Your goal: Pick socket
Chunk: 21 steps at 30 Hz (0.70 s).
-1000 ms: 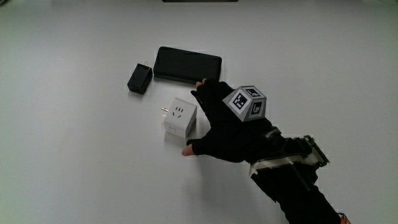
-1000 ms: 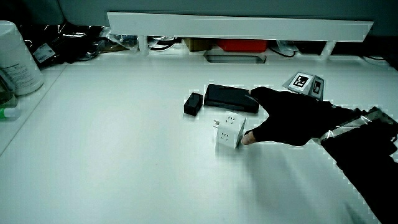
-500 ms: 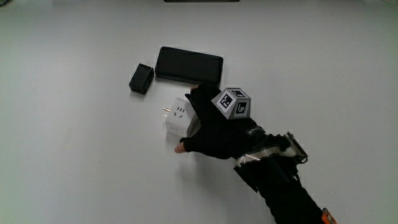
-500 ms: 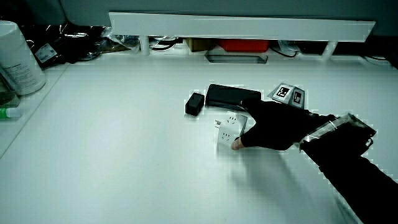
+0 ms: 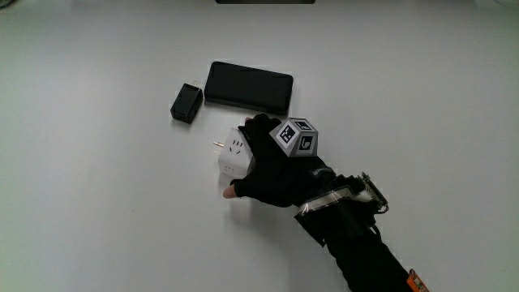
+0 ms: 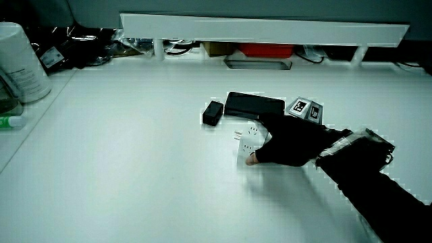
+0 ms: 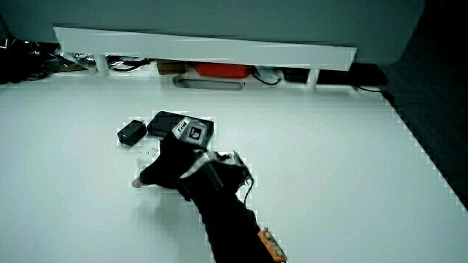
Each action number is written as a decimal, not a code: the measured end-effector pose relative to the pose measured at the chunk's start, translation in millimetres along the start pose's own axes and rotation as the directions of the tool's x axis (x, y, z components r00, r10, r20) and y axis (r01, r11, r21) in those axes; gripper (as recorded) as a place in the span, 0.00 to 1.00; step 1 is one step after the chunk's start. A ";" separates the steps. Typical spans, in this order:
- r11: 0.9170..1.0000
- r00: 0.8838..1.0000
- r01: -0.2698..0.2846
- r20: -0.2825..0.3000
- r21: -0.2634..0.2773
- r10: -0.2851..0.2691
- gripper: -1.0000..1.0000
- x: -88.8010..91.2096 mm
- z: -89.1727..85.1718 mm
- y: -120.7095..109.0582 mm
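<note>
The hand [image 5: 272, 166] has slid over the white socket [image 5: 232, 154], which a second ago lay just beside its fingers. Now the palm covers much of the socket's top and the thumb [image 5: 233, 192] curls round its near side.

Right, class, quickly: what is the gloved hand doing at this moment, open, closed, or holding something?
Hand: closed around the white socket, which sits on the table.
</note>
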 end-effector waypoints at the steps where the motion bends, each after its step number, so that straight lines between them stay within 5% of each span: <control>1: 1.000 1.000 -0.004 0.002 0.002 0.004 0.50 -0.3 0.1 0.0; 15: 0.989 0.998 -0.046 -0.044 0.138 0.053 1.00 -0.7 7.6 -7.4; 21: 0.985 0.997 -0.061 -0.036 0.159 0.067 1.00 -1.5 5.8 -8.9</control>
